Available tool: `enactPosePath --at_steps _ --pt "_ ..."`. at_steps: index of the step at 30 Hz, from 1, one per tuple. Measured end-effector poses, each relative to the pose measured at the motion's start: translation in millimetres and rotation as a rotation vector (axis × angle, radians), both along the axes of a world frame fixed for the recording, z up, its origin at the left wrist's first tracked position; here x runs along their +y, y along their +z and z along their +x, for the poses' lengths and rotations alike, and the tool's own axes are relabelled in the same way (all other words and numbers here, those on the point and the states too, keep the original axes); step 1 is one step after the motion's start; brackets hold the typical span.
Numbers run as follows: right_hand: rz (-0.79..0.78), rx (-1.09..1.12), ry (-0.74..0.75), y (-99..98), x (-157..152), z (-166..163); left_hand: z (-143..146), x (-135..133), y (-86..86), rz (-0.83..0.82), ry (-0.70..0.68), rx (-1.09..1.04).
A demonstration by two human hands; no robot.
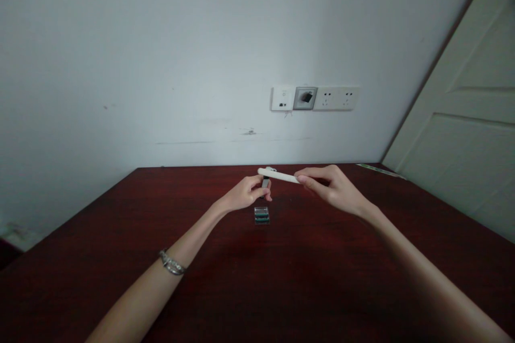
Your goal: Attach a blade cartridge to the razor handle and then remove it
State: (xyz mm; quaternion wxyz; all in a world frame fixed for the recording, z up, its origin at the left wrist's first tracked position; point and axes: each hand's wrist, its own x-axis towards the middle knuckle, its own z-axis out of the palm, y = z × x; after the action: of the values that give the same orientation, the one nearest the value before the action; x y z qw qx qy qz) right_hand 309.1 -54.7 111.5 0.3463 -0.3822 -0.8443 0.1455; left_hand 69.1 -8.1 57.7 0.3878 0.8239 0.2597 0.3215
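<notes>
My right hand (pixel 332 188) pinches the near end of a slim white stick (pixel 279 176) between thumb and fingers. The stick points left, and its rounded far end is raised over the table. In my left hand (pixel 246 192) is a small grey piece with a dark top (pixel 265 184), gripped upright between thumb and fingers. The stick's far end passes just above this piece; whether they touch I cannot tell. Below my left hand, a small clear case (pixel 262 215) with dark green strips lies on the table. Part of a small white thing (pixel 271 168) shows behind the stick, too small to name.
The dark red wooden table (pixel 241 278) reaches back to a pale wall (pixel 201 64). Sockets and a switch panel (pixel 336 98) are set in the wall above it. A flat printed strip (pixel 380 170) lies at the back right edge, near a white door (pixel 462 134).
</notes>
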Motion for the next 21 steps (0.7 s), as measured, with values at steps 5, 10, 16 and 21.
enactPosePath --at_steps 5,10,16,21 --pt "-0.002 0.005 -0.047 -0.6 6.5 14.3 -1.2 1.2 -0.1 -0.012 -0.009 -0.018" --pt "-0.020 0.030 -0.029 -2.6 3.5 6.0 -1.2 1.3 -0.2 -0.004 0.004 -0.004" --pt "0.003 0.013 -0.053 -2.6 7.7 12.7 -2.4 2.3 0.0 -0.014 -0.019 -0.034" --pt "0.024 0.029 -0.079 -0.5 4.9 14.5 -3.1 3.1 -1.0 -0.013 -0.002 -0.029"
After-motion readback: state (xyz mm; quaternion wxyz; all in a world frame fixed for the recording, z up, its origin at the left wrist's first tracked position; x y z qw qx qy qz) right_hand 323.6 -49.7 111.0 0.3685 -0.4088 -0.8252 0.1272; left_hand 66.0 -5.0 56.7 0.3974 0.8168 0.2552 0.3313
